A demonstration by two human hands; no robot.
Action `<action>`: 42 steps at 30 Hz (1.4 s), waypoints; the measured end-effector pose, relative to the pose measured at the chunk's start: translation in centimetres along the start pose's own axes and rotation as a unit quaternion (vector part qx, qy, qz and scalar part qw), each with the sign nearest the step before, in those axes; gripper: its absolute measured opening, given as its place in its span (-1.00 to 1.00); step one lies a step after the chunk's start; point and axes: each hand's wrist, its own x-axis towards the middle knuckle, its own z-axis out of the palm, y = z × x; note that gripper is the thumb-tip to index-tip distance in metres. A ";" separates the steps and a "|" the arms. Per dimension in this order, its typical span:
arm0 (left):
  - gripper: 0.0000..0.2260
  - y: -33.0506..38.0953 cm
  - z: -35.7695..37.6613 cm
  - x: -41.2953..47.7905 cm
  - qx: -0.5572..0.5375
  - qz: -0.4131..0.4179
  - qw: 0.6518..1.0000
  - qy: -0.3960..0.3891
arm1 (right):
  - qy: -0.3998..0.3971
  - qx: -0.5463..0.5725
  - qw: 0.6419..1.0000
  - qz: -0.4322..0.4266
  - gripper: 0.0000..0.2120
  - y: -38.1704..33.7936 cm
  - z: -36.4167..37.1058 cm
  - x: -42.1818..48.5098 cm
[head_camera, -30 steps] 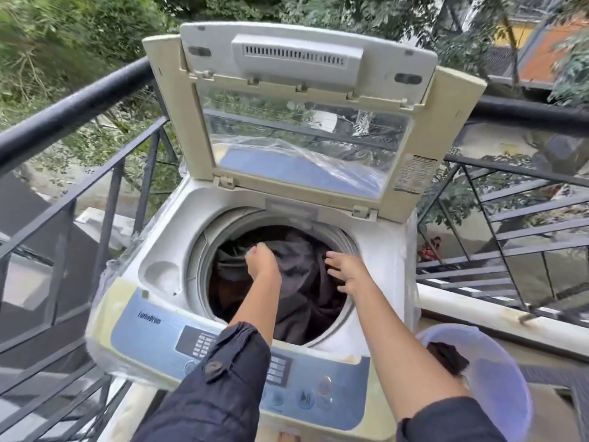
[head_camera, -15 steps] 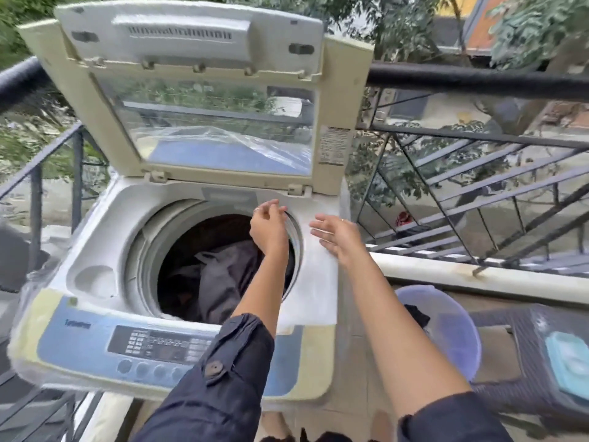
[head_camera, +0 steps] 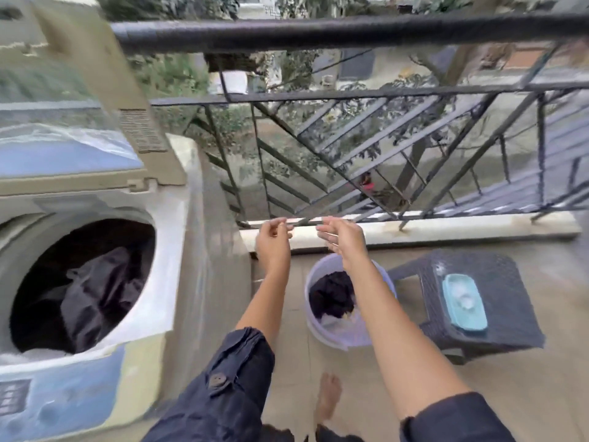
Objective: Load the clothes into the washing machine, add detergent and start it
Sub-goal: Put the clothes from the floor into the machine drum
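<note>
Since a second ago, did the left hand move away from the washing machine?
Yes. The left hand came out of the washing machine and went right, past its side wall, toward the bucket.

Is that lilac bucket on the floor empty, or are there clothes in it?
Not empty. The bucket holds a dark garment piled on top of some white cloth. How much lies underneath cannot be told.
</note>
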 end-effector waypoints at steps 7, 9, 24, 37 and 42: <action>-0.87 -6.6 7.5 -0.1 0.099 -0.059 0.992 -0.043 | 0.084 0.043 0.994 0.054 -0.81 3.9 -9.3 6.2; -0.84 -8.3 9.1 0.4 0.142 -0.061 0.987 -0.049 | 0.099 0.055 0.991 0.069 -0.74 5.8 -11.3 8.3; -0.64 -36.6 21.5 14.2 0.378 -0.191 0.887 -0.181 | 0.157 0.026 0.972 0.171 -0.84 31.1 -17.0 30.4; -0.49 -55.5 20.5 18.5 0.295 -0.337 0.869 -0.208 | 0.093 0.092 0.952 0.276 0.08 47.8 -13.5 40.2; -0.55 -52.5 19.5 16.8 0.309 -0.288 0.887 -0.185 | 0.108 0.128 0.950 0.263 -0.24 46.5 -12.9 37.5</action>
